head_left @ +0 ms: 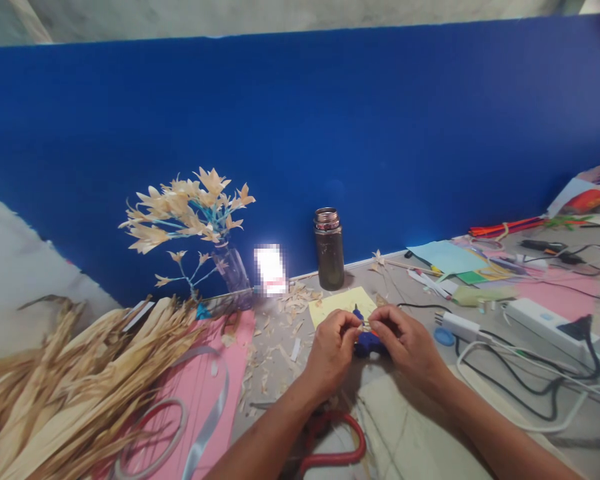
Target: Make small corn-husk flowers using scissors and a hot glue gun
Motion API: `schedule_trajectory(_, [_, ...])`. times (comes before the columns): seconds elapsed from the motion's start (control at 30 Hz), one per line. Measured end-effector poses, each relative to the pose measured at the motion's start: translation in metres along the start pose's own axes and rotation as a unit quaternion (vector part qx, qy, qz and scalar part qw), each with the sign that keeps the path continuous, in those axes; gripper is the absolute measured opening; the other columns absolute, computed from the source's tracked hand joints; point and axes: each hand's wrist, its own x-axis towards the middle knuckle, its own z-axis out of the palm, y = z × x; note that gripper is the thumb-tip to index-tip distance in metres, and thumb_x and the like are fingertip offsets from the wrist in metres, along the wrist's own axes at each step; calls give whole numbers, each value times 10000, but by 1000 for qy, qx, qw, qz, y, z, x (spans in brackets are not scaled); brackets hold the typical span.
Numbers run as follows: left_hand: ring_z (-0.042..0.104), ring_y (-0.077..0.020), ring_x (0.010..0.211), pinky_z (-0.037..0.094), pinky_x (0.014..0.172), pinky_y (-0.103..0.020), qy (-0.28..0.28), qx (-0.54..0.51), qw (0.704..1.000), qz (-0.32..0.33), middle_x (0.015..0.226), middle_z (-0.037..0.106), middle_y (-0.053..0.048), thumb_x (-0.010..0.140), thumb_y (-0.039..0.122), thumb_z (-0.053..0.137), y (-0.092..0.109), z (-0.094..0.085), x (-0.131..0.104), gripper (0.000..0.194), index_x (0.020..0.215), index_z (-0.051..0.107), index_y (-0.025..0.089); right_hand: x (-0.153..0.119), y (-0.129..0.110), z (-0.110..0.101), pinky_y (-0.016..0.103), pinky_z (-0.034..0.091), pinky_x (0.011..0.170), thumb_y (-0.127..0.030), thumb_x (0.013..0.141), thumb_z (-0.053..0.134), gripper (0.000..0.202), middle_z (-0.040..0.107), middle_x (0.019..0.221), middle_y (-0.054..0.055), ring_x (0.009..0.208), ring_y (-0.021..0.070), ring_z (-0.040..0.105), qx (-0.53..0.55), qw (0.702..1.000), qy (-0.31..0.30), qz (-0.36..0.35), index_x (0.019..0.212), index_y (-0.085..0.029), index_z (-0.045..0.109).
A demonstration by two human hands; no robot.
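Note:
My left hand (334, 340) and my right hand (403, 337) are close together over the table, thumbs and fingertips pinched. Between them is a small pale piece (365, 326) that resembles dried corn husk; the fingers hide most of it. Just beneath lies a blue glue gun (369, 345), its nozzle pointing away from me and partly covered by my hands. Behind it is a yellow paper sheet (330, 305). Red-handled scissors (334, 459) lie under my left forearm, their blades mostly hidden.
Dried corn husks (45, 393) and a ribbon roll (155, 427) lie left, partly over pink paper (237, 347). Husk flowers (180, 207) stand in a clear bottle (235, 267). Husk scraps (300, 299) surround a dark flask (330, 253). Cables and a power strip (545, 327) occupy the right.

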Motion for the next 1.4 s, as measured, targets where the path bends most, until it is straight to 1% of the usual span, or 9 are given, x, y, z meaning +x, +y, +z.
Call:
schedule_trajectory(0.17, [568, -186, 798, 415, 745, -302, -4, 25, 999, 20, 831, 628, -24, 864, 166, 508, 4, -1, -1, 106, 828, 600, 203, 0, 0, 0, 291, 457, 680, -301, 913, 523, 157, 655, 775, 17, 721, 186, 598, 5, 1000, -3, 0, 833, -216, 627])
schedule_trajectory(0.33, [567, -182, 774, 418, 731, -300, 9, 3, 1000, 16, 806, 624, -22, 859, 176, 520, 5, -1, -1, 112, 815, 621, 200, 0, -1, 0, 292, 467, 679, -298, 912, 528, 154, 664, 786, 24, 734, 192, 609, 11, 1000, 1, -5, 831, -218, 631])
schedule_trajectory(0.43, [571, -160, 686, 442, 676, -287, 5, -90, 995, -30, 751, 626, -5, 836, 199, 565, 2, 0, 1, 87, 871, 644, 189, 1, -2, -1, 292, 471, 685, -302, 910, 533, 154, 667, 792, 27, 745, 194, 613, 7, 1000, 11, -8, 827, -216, 630])
schedule_trajectory(0.53, [558, -139, 584, 456, 596, -272, -2, -202, 976, -81, 677, 628, 6, 778, 220, 639, -1, 0, 5, 110, 872, 658, 167, 1, -3, -1, 287, 469, 673, -306, 907, 531, 164, 658, 770, 22, 723, 189, 605, 2, 1000, 18, -4, 811, -215, 628])
schedule_trajectory(0.8, [580, -125, 575, 444, 539, -235, -28, -354, 919, -168, 635, 651, -18, 678, 293, 802, -4, 0, 6, 221, 774, 680, 136, 0, -6, 0, 276, 481, 638, -301, 895, 541, 156, 657, 751, 21, 688, 183, 599, 1, 998, 59, -23, 795, -218, 627])
schedule_trajectory(0.9, [569, -113, 560, 441, 539, -229, -30, -376, 912, -161, 639, 659, -19, 645, 285, 837, -3, 1, 5, 247, 771, 688, 133, 0, -6, 0, 276, 484, 628, -301, 903, 534, 165, 659, 753, 25, 687, 185, 605, -2, 997, 64, -41, 791, -221, 625])
schedule_trajectory(1.1, [548, -104, 527, 440, 548, -234, -14, -319, 939, -130, 617, 662, -14, 654, 265, 822, 1, -2, 6, 180, 721, 717, 135, -2, -3, -1, 276, 475, 616, -283, 916, 534, 155, 662, 775, 29, 705, 188, 611, -23, 997, 44, -54, 798, -227, 616])
schedule_trajectory(1.27, [545, -94, 527, 441, 559, -226, -18, -372, 918, -134, 598, 648, -4, 652, 239, 829, -1, -3, 6, 202, 737, 679, 133, -3, 0, -1, 288, 481, 663, -260, 935, 509, 158, 673, 803, 39, 742, 191, 631, -29, 996, 9, -83, 820, -224, 612])
schedule_trajectory(1.4, [543, -87, 525, 448, 555, -221, 4, -369, 920, -131, 622, 636, 24, 631, 184, 828, 0, -2, 6, 268, 851, 679, 148, -4, -1, -1, 294, 474, 671, -257, 944, 503, 153, 674, 809, 39, 751, 193, 632, -38, 996, -2, -85, 839, -224, 609])
